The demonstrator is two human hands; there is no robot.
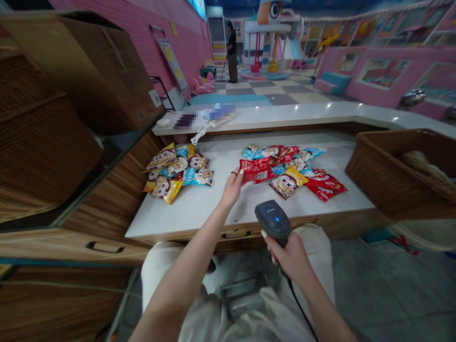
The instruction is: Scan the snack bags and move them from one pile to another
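My left hand [234,186] grips the left end of a red snack bag [255,170], its printed back with a white label facing me. The bag is at the left edge of a mixed pile of blue, red and yellow snack bags [288,182]. In my right hand [290,256] is a dark barcode scanner [272,219] with a lit blue light; its cable runs down over my lap. The scanner's head points toward the pile. Farther left on the white desk [217,209] lies a second heap of yellow and blue snack bags [178,171].
A wicker basket [402,175] stands at the right end. Cardboard box [81,66] and another wicker basket [42,142] are on the left. Along the raised ledge [299,114] lie blurred devices and a white cable [199,134]. A person [232,52] stands far off in the play area.
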